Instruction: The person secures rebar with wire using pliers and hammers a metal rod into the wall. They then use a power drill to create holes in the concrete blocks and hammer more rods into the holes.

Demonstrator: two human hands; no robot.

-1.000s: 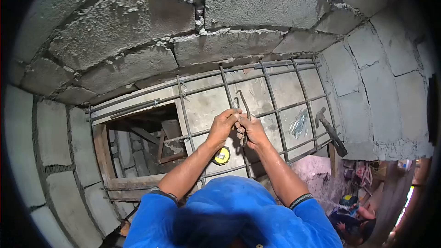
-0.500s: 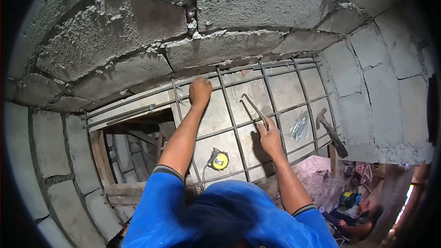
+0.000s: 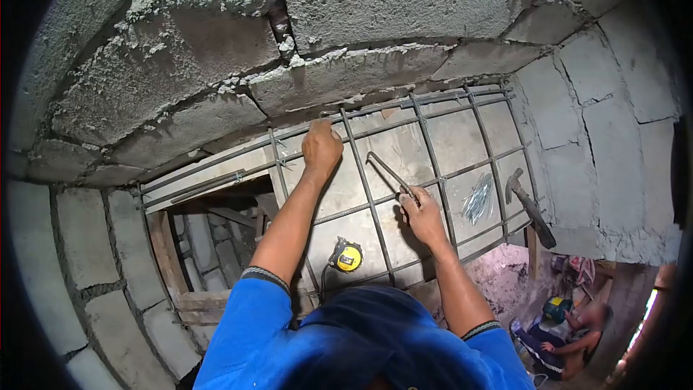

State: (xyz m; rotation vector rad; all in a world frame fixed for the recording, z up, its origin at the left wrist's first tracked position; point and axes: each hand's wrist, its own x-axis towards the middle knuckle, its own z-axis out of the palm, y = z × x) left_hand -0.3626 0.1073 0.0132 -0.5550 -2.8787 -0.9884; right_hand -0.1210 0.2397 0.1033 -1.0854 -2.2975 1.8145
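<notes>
A grid of steel rebar (image 3: 369, 195) lies over pale boards (image 3: 339, 227) below the block wall. My left hand (image 3: 323, 148) is closed at the top bars, beside a crossing; whatever its fingers pinch is hidden. Lower and to the right, my right hand (image 3: 424, 218) grips a tie-wire hook (image 3: 390, 172), a thin metal rod whose bent tip points up and left, apart from my left hand. Between my forearms rests a yellow and black tape measure (image 3: 349, 257). Right of my right hand are a bundle of tie wires (image 3: 478, 200) and a hammer (image 3: 529, 209).
Concrete block walls (image 3: 361, 11) rise ahead and on both sides. A wood-framed opening (image 3: 164, 245) gapes at the left. Beyond the boards at lower right, a person (image 3: 577, 336) sits below, near a dark green and yellow object (image 3: 556, 309).
My view has shifted slightly. My left hand has turned a little at the top bars, and the hook's tip has swung left, closer to it. The person below has shifted posture.
</notes>
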